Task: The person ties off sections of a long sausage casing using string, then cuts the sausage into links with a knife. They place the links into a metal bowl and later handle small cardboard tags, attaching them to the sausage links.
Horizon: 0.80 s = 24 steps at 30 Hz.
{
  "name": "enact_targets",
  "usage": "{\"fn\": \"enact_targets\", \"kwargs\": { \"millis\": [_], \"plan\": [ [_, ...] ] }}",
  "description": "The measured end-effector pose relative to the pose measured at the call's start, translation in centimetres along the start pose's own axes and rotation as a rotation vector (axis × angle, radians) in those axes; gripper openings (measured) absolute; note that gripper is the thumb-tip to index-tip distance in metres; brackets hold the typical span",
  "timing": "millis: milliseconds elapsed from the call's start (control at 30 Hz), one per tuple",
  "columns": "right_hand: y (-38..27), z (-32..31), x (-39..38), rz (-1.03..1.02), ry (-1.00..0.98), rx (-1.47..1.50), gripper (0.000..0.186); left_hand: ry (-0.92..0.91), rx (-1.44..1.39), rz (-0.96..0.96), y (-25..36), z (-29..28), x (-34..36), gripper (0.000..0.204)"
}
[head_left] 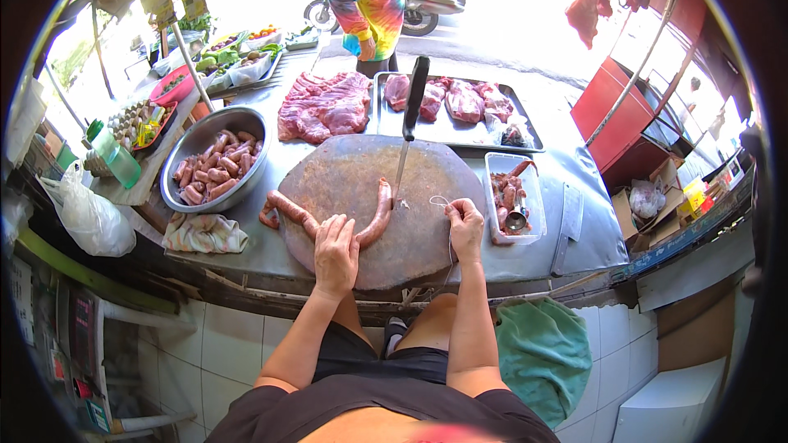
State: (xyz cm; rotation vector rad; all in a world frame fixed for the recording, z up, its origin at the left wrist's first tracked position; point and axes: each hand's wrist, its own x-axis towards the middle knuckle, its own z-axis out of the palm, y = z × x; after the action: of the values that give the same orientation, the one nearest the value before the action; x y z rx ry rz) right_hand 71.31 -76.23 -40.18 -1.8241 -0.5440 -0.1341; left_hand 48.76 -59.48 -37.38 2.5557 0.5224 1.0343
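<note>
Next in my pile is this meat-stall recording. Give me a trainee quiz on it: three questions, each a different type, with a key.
1. True or false: the knife stands handle-up over the round chopping board.
2. What does the right hand hold? A) a cloth B) a string C) a spoon
3. Fill in: the left hand lies over the ____.

Key: 1. True. 2. B. 3. Sausage.
</note>
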Motion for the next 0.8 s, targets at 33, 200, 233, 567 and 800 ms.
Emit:
{"fn": "enact_targets", "kwargs": {
  "millis": [33, 200, 233, 567, 800],
  "plan": [
    [0.0, 0.0, 0.0, -0.015, -0.003, 0.015, 0.01, -0.001, 0.001, 0.0, 0.0, 0.0, 0.0, 0.032],
    [-0.2, -0.1, 0.0, -0.038, 0.007, -0.008, 0.009, -0.001, -0.008, -0.007, -0.1, 0.0, 0.0, 0.032],
    [-0.2, -0.1, 0.0, -0.018, -0.001, -0.012, 0.009, -0.001, -0.009, -0.004, -0.1, 0.0, 0.0, 0.032],
    [-0.8, -0.3, -0.1, 0.005, -0.007, -0.012, 0.011, 0.016, -0.006, 0.0, -0.2, 0.2, -0.2, 0.03],
    [-0.5, -0.2, 0.1, 0.026, -0.013, 0.043, 0.01, 0.133, -0.606, -0.053, 0.8, -3.1, 1.6, 0.024]
  ]
}}
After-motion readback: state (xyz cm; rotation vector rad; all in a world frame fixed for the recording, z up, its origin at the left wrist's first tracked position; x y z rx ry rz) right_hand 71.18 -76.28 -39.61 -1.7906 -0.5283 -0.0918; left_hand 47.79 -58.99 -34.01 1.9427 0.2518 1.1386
